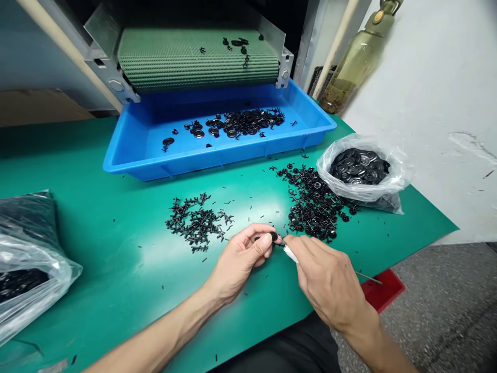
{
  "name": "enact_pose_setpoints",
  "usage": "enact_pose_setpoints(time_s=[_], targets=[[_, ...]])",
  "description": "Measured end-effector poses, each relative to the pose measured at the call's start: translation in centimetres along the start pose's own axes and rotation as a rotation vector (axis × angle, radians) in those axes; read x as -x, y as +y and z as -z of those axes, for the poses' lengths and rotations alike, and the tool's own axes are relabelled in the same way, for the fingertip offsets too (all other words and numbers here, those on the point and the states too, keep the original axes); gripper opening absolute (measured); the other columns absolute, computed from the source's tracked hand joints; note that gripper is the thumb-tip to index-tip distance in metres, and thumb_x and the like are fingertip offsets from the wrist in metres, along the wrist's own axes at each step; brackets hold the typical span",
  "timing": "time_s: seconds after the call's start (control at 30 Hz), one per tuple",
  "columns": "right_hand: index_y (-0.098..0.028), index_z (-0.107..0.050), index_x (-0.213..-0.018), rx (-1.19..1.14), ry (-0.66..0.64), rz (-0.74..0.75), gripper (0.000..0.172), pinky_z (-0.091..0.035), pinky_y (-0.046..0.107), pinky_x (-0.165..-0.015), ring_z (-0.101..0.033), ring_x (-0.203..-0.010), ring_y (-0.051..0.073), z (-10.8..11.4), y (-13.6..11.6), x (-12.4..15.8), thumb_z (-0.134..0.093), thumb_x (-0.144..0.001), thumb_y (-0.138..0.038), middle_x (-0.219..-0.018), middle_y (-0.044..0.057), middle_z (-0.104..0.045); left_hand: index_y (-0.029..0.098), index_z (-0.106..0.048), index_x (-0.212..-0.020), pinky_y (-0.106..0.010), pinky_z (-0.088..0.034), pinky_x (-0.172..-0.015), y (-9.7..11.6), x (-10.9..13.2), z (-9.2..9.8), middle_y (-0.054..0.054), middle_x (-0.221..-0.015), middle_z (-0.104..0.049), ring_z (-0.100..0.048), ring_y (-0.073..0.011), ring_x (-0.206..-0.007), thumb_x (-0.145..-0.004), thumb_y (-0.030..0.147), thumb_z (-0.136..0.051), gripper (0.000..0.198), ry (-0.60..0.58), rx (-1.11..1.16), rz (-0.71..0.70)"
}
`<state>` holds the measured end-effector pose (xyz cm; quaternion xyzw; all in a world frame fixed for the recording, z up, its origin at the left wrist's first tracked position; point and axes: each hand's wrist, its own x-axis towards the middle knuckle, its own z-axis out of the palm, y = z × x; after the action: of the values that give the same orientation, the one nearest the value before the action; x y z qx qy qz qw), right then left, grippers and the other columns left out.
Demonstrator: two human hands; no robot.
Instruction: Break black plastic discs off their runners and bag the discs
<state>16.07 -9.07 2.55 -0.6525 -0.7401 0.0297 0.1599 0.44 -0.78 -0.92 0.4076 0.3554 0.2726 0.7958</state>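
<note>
My left hand point(239, 257) pinches a small black plastic part point(274, 237) between thumb and fingers. My right hand point(326, 280) grips a thin metal tool point(368, 277) with a white-wrapped end point(290, 254), which touches or nearly touches that part. Just beyond my hands lie a loose heap of black plastic runners point(196, 223) and a denser heap of black moulded parts point(314, 204). Small black offcuts point(248, 207) are scattered over the green mat point(97, 171).
A blue tray point(155, 168) holding black round parts stands below a green conveyor belt point(194, 59). Clear bags of black parts point(359, 168) point(27, 259) lie right and left. A bottle point(357, 62) stands behind, a red bin point(384, 290) sits below the mat's edge.
</note>
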Motion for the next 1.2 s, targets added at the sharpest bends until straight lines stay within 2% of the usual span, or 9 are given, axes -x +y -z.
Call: enact_pose_setpoints(time_s=[0.2, 0.3, 0.47, 0.57, 0.77, 0.9, 0.97, 1.07, 1.2], targets=[[-0.019, -0.061, -0.094, 0.124, -0.059, 0.047, 0.025, -0.034, 0.032, -0.061, -0.052, -0.07, 0.019, 0.1, 0.3, -0.7, -0.039, -0.091, -0.007, -0.073, 0.002, -0.058, 0.017, -0.065, -0.105, -0.024, -0.022, -0.052, -0.1, 0.1, 0.1, 0.005, -0.064, -0.045, -0.033, -0.0097, -0.057, -0.083, 0.044, -0.067, 0.036, -0.01, -0.054, 0.008], [-0.02, -0.061, -0.094, 0.166, -0.046, 0.081, 0.026, -0.031, 0.033, -0.061, -0.049, -0.068, 0.019, 0.2, 0.3, -0.9, -0.041, -0.089, -0.004, -0.071, 0.002, -0.055, 0.018, -0.065, -0.108, -0.025, -0.021, -0.052, -0.1, 0.2, 0.1, 0.005, -0.063, -0.043, -0.031, -0.01, -0.056, -0.084, 0.047, -0.065, 0.037, -0.005, -0.136, 0.005], [-0.019, -0.062, -0.089, 0.244, -0.044, 0.088, 0.024, -0.031, 0.033, -0.061, -0.049, -0.066, 0.02, 0.5, 0.2, -1.1, -0.045, -0.083, -0.002, -0.069, 0.003, -0.054, 0.019, -0.068, -0.099, -0.026, -0.033, -0.059, 0.3, 0.5, 0.0, -0.001, -0.076, -0.058, -0.042, -0.0136, -0.063, -0.086, 0.045, -0.061, 0.03, 0.041, -0.417, -0.111], [-0.02, -0.061, -0.087, 0.204, -0.095, 0.086, 0.025, -0.031, 0.032, -0.059, -0.052, -0.066, 0.02, -0.1, 0.4, -1.0, -0.045, -0.083, -0.002, -0.069, 0.002, -0.056, 0.02, -0.067, -0.099, -0.026, -0.036, -0.06, 0.3, 0.4, -0.1, -0.001, -0.079, -0.06, -0.044, -0.0141, -0.064, -0.088, 0.044, -0.058, 0.028, 0.044, -0.468, -0.142], [-0.018, -0.06, -0.106, -0.148, -0.01, -0.207, 0.031, -0.036, 0.026, -0.057, -0.06, -0.064, 0.016, -2.7, -1.7, -1.0, -0.037, -0.088, -0.004, -0.077, 0.003, -0.066, 0.017, -0.064, -0.099, -0.024, -0.034, -0.055, -0.4, 0.4, -0.5, 0.002, -0.069, -0.054, -0.04, -0.0126, -0.059, -0.084, 0.045, -0.063, 0.031, 0.18, -0.338, -0.147], [-0.015, -0.06, -0.106, -0.243, -0.008, -0.314, 0.03, -0.039, 0.026, -0.057, -0.061, -0.064, 0.016, -2.9, -2.1, -1.4, -0.038, -0.088, -0.005, -0.082, 0.005, -0.068, 0.019, -0.061, -0.101, -0.023, -0.034, -0.053, -0.7, 0.4, -0.8, 0.002, -0.073, -0.055, -0.039, -0.0106, -0.058, -0.083, 0.048, -0.064, 0.034, 0.256, -0.218, -0.143], [-0.015, -0.061, -0.108, -0.201, 0.036, -0.341, 0.03, -0.041, 0.026, -0.06, -0.063, -0.073, 0.018, -2.6, -1.2, -1.4, -0.039, -0.089, -0.006, -0.09, 0.007, -0.068, 0.019, -0.06, -0.099, -0.021, -0.033, -0.052, -0.7, 0.4, -0.8, 0.0, -0.08, -0.058, -0.04, -0.0095, -0.059, -0.084, 0.047, -0.064, 0.032, 0.244, -0.135, -0.129], [-0.017, -0.062, -0.114, -0.104, 0.072, -0.34, 0.031, -0.043, 0.027, -0.066, -0.063, -0.084, 0.019, -1.9, 0.7, -1.7, -0.041, -0.092, -0.011, -0.1, 0.008, -0.065, 0.019, -0.06, -0.096, -0.019, -0.03, -0.049, -0.4, 0.2, -0.7, -0.002, -0.087, -0.061, -0.041, -0.0086, -0.061, -0.085, 0.039, -0.065, 0.023, 0.147, 0.017, -0.115], [-0.021, -0.062, -0.116, 0.059, -0.045, -0.35, 0.033, -0.039, 0.027, -0.059, -0.06, -0.072, 0.016, -1.1, 2.2, -2.6, -0.044, -0.089, -0.01, -0.102, 0.005, -0.061, 0.017, -0.061, -0.089, -0.017, -0.028, -0.046, 0.5, 0.0, -0.4, -0.005, -0.09, -0.064, -0.043, -0.0072, -0.06, -0.084, 0.026, -0.067, 0.011, 0.08, 0.2, -0.072]])
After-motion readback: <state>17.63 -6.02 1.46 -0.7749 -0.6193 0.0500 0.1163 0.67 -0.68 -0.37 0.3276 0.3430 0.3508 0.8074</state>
